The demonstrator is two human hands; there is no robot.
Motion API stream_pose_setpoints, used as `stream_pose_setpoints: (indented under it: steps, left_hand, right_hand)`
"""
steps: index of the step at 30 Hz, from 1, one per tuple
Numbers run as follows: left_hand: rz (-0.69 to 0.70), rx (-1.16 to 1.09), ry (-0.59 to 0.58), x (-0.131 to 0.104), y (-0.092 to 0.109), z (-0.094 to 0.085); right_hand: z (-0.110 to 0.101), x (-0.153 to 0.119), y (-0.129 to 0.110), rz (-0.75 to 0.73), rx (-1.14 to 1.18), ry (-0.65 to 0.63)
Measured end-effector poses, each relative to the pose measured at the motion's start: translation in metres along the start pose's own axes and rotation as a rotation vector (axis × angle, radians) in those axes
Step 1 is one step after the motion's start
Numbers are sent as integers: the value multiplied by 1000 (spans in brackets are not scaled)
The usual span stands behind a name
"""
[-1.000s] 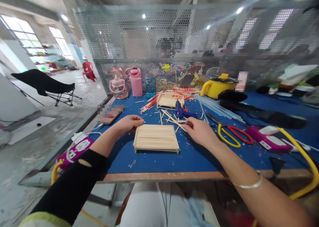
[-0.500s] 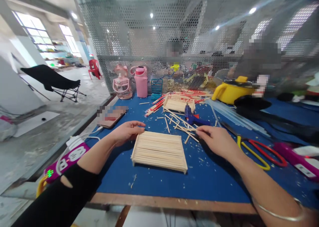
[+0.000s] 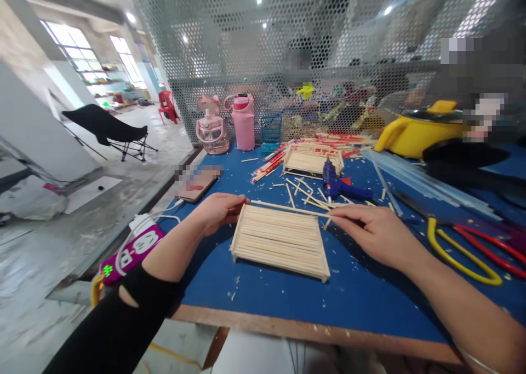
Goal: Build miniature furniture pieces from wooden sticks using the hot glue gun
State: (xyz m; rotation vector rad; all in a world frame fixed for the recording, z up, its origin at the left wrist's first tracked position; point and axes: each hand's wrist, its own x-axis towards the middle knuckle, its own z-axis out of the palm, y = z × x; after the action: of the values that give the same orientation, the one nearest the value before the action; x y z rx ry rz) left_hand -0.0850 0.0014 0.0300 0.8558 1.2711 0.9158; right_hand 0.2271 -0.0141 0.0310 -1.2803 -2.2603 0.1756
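Note:
A small panel of wooden sticks [image 3: 279,234], laid side by side with a raised strip at each end, rests on the blue table. My left hand [image 3: 222,212] is closed at its back left corner, fingertips against the end strip. Pinched in my right hand [image 3: 370,229] is one end of a thin wooden stick [image 3: 290,207], which runs along the panel's back edge. The stick's other end reaches close to my left fingertips; whether they touch it I cannot tell. Behind lie a blue glue gun [image 3: 343,187] and several loose sticks [image 3: 302,190].
A second stick piece [image 3: 306,163] stands farther back. Scissors [image 3: 447,242], clear glue sticks [image 3: 435,182] and a yellow pot [image 3: 415,136] are at right. A phone [image 3: 201,185], purple power strip [image 3: 131,253], pink bottle [image 3: 244,125] and clear jug [image 3: 211,130] stand left. Perforated metal [image 3: 230,45] borders the back.
My right hand has brought a thin stick from the loose pile to the panel's back edge. My left hand remains at the corner. The camera view has shifted.

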Motion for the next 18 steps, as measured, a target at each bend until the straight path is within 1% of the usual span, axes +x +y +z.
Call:
stream_pose_setpoints:
  steps: [3, 7, 13, 18]
  left_hand:
    - [25, 9, -22, -3, 0, 2]
    - [45, 22, -16, -3, -2, 2]
    - [66, 80, -14, 0, -5, -2]
    - [76, 109, -27, -3, -3, 0]
  right_hand:
    - [4, 2, -4, 10, 14, -25]
    - [8, 3, -7, 29, 45, -65]
    - [9, 3, -7, 12, 68, -45]
    - [12, 4, -7, 15, 85, -44]
